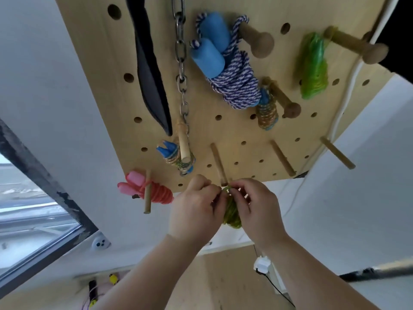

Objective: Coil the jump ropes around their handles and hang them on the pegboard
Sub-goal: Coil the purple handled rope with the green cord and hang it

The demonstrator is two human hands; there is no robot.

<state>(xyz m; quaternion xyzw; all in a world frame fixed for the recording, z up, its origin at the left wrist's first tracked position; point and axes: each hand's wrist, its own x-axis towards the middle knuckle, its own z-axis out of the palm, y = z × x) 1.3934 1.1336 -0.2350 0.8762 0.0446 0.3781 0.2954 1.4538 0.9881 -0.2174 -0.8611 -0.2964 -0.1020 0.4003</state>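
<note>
Nearest, I log both hands raised: left hand (196, 211) and right hand (253, 204) each pinch the top loop of a coiled green jump rope (232, 212) held between them, just below the pegboard (234, 133) edge and the tip of a plain wooden peg (218, 164). Farther up the board I list a pink rope (156, 192) coiled on the lower-left peg, then a blue-handled striped rope (237, 86) and a second green rope (312, 68) on knobbed pegs, with a steel chain (180, 52) alongside.
</note>
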